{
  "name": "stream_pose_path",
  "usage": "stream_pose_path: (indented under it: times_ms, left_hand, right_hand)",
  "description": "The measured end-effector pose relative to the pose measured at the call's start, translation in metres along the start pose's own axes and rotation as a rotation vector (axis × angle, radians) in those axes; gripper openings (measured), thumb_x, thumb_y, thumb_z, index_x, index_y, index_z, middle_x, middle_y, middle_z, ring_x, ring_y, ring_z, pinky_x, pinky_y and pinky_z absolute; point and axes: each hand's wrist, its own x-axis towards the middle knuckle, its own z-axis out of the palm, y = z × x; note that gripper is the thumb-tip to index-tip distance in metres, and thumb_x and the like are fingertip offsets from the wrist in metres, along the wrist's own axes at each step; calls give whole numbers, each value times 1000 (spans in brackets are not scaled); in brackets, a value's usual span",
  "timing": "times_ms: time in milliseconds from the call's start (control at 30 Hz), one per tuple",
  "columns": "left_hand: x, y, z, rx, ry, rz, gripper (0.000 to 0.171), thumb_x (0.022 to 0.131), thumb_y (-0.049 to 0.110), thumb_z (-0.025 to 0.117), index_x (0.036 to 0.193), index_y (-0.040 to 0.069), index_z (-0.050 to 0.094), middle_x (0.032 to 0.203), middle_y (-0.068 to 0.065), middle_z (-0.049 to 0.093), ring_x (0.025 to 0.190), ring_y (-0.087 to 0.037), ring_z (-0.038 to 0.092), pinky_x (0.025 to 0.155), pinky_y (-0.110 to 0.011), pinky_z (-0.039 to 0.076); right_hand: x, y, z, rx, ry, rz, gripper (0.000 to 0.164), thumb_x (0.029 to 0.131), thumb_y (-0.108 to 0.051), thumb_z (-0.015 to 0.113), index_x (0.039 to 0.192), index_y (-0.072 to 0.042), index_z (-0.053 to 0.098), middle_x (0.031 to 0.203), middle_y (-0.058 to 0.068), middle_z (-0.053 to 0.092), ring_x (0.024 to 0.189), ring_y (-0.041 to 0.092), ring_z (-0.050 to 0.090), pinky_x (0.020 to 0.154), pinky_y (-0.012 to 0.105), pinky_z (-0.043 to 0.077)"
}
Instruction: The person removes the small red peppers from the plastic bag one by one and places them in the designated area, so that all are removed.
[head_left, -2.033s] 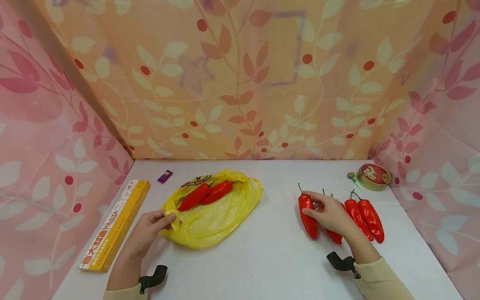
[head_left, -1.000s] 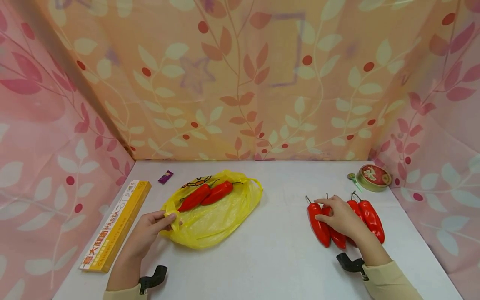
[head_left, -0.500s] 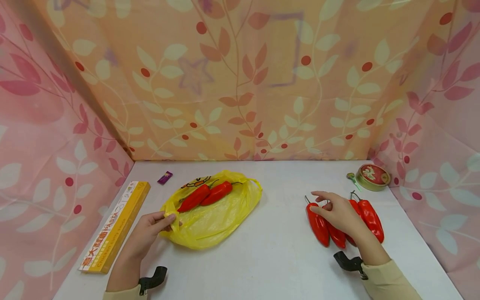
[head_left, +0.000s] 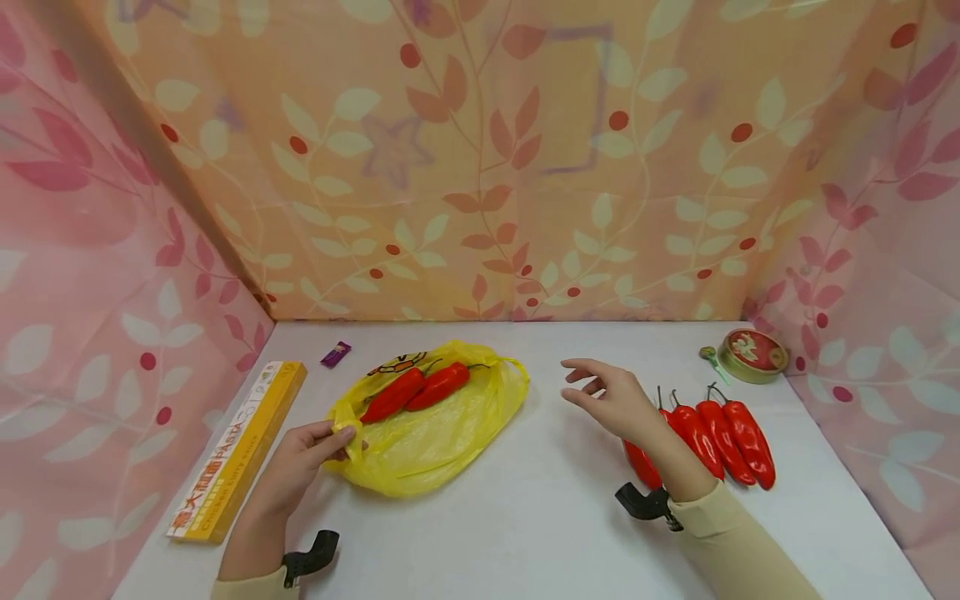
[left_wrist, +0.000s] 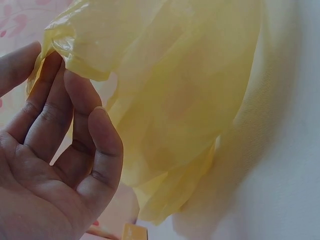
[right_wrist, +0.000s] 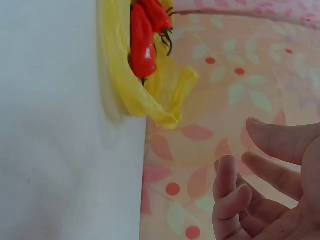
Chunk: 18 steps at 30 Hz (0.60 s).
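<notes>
My left hand (head_left: 307,454) pinches the left edge of a yellow plastic bag (head_left: 427,458) between thumb and fingers. In the left wrist view, the bag's gathered rim (left_wrist: 75,45) is caught at the fingertips. Two long red peppers (head_left: 393,393) with dark stems lie in the bag's mouth. My right hand (head_left: 611,396) is raised between the bag and a row of several red peppers (head_left: 748,442). Its fingers are loosely bent and hold nothing. The leftmost pepper (head_left: 641,465) of the row is partly hidden behind the right hand and forearm.
A yellow and white pasta box (head_left: 240,450) lies along the left side. Behind it sits a small purple packet (head_left: 336,354). At the back right stand a round red and gold tin (head_left: 752,356) and a small green item (head_left: 710,358). Patterned cloth walls (head_left: 480,250) enclose the white table (head_left: 510,533).
My right hand set its red pepper against the others in the row, let go and moved left towards the bag. The left hand keeps its hold on the bag.
</notes>
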Motion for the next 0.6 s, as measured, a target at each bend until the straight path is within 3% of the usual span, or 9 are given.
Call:
stream_pose_path:
  times_ms: [600]
  left_hand:
    - [-1, 2, -1, -25, 5, -6, 42, 101, 31, 63, 116, -8, 66, 95, -4, 66, 93, -18, 59, 86, -22, 52]
  right_hand:
    - [44, -38, 54, 120, -83, -58, 45, 93, -26, 74, 135, -14, 64, 116, 6, 71, 97, 21, 67, 79, 33, 59]
